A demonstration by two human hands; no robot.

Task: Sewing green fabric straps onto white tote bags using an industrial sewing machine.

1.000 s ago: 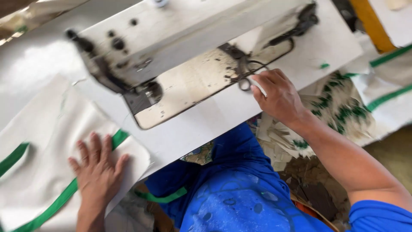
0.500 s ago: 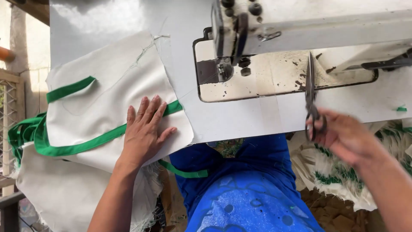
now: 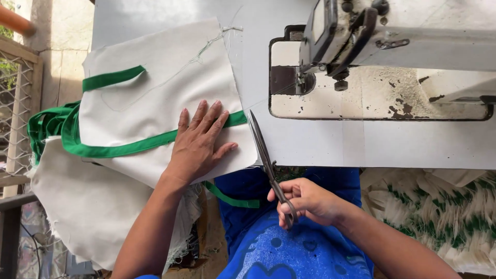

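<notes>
Flat, left hand (image 3: 199,144) presses white fabric (image 3: 155,103); right hand (image 3: 310,201) fingers (image 3: 284,199) grip scissors (image 3: 266,155).

left hand (image 3: 199,142) flat on cloth (image 3: 160,103), right hand (image 3: 310,201) gripping scissors (image 3: 266,155)

Grey sewing machine (image 3: 403,46) on white table (image 3: 361,144); wire mesh fence (image 3: 13,98) at far left.

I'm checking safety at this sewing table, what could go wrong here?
The scissors in the right hand point toward the left hand lying flat on the white fabric, so the fingers could get nicked. The blades might also catch the green trim beside them.
</notes>
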